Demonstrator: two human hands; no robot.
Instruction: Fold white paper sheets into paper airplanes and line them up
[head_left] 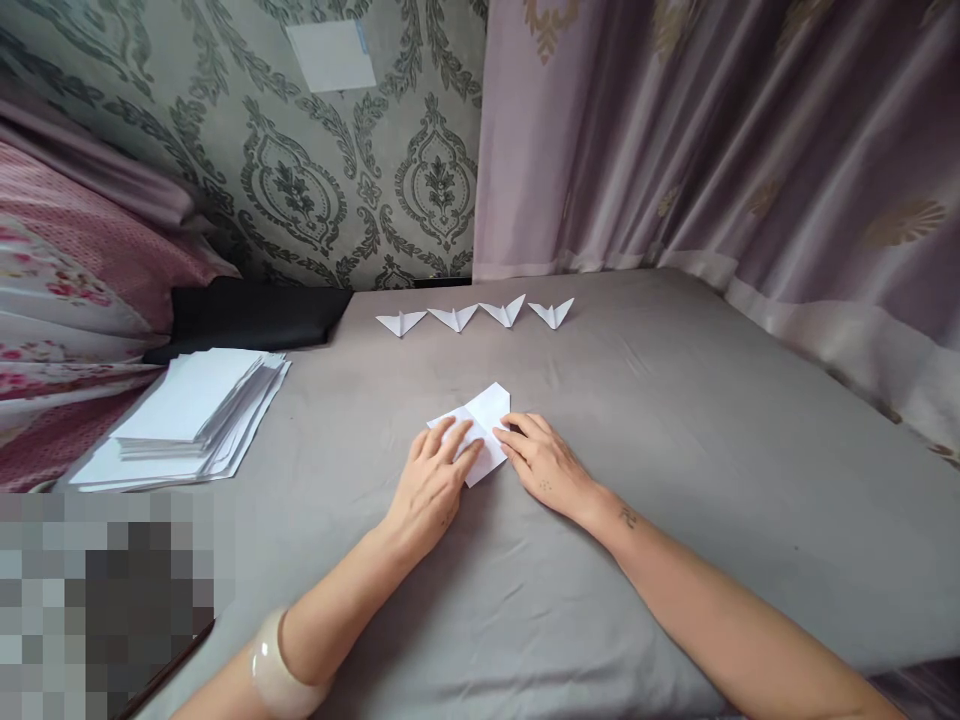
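The left hand (437,470) hides a good part of the white folded paper (487,408), so its lower left side I cannot make out. This paper lies on the grey cloth (697,440), in the centre of the dial, between two hands. The left hand has its fingers spread, and they rest on the paper. The right hand (546,462) touches the paper's edge at three o'clock with bent fingers — whether it pinches the edge, I cannot tell. Both forearms are cut off by the bottom border. At eight o'clock a blurred patch (139,610) covers what is there.

Counted from the paper: four white winged paper shapes (507,314) stand in a row at twelve o'clock; one stack of paper (199,400) is at nine o'clock, its sheets too many to count; one black thing (262,312) — hard to name — lies at ten o'clock. One bracelet (281,668) circles the left forearm.
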